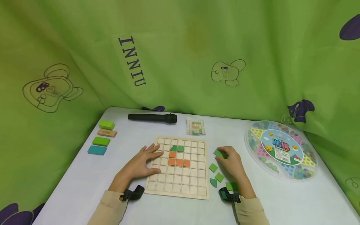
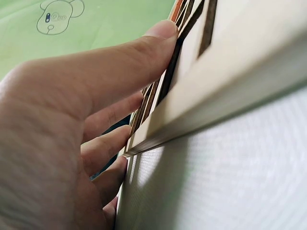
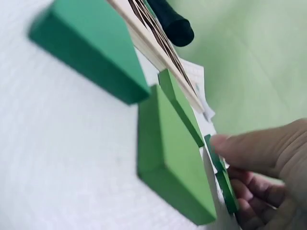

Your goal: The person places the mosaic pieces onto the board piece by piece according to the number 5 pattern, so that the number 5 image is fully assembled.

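My left hand [image 1: 140, 164] rests over the left edge of a wooden grid board [image 1: 194, 189] with its fingers spread. In the left wrist view, the thumb [image 2: 163, 31] lies on the board's face and the other fingers reach along its edge. Orange squares [image 1: 179, 162] and two green pieces [image 1: 180, 148] sit in the board's cells. Right of the board, my right hand [image 1: 232, 161] pinches at a green tile [image 3: 214, 153], its thumb against the edge; another green tile [image 3: 227, 191] lies beside the fingers. Nearer me are loose green squares [image 1: 213, 167] and a quarter-round piece [image 1: 213, 182].
A pattern card [image 1: 195, 126] and a black microphone [image 1: 152, 118] lie behind the board. Several coloured blocks [image 1: 101, 141] line the table's left side. A round Chinese checkers box [image 1: 281, 175] stands at right. Green cloth [image 1: 180, 56] hangs behind the white table [image 1: 70, 187].
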Demonstrator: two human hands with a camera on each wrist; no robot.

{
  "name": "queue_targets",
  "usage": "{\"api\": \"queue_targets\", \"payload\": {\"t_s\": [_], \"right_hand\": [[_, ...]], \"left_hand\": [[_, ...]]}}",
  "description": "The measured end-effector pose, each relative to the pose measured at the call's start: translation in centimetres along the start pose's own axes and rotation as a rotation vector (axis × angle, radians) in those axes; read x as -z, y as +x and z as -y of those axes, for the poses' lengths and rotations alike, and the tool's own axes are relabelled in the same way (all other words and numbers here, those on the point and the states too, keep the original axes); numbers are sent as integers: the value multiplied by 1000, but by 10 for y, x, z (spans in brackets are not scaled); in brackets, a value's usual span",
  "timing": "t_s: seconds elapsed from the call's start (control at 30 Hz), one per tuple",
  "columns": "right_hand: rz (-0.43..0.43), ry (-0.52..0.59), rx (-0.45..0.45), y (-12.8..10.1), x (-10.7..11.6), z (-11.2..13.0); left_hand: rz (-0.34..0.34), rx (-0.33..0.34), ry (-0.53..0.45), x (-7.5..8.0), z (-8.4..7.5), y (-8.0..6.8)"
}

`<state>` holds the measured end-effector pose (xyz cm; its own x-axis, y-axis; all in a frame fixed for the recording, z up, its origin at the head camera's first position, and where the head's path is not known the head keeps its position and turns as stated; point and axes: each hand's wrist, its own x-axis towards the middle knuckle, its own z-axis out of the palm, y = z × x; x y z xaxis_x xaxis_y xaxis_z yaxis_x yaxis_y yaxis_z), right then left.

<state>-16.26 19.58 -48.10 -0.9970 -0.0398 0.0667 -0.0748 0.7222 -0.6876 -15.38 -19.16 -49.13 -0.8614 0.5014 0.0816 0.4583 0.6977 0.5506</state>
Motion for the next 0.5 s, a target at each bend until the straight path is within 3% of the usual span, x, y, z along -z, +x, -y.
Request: {"api": "queue_targets", "payload": {"t_s": [0.2, 0.5], "right_hand": [[-21, -50, 47, 3, -2, 3], [-44, -8, 90, -3, -2, 6]], "left_hand": [[3, 11, -4, -1, 2, 0], [7, -3, -11, -1, 1, 2]]}}
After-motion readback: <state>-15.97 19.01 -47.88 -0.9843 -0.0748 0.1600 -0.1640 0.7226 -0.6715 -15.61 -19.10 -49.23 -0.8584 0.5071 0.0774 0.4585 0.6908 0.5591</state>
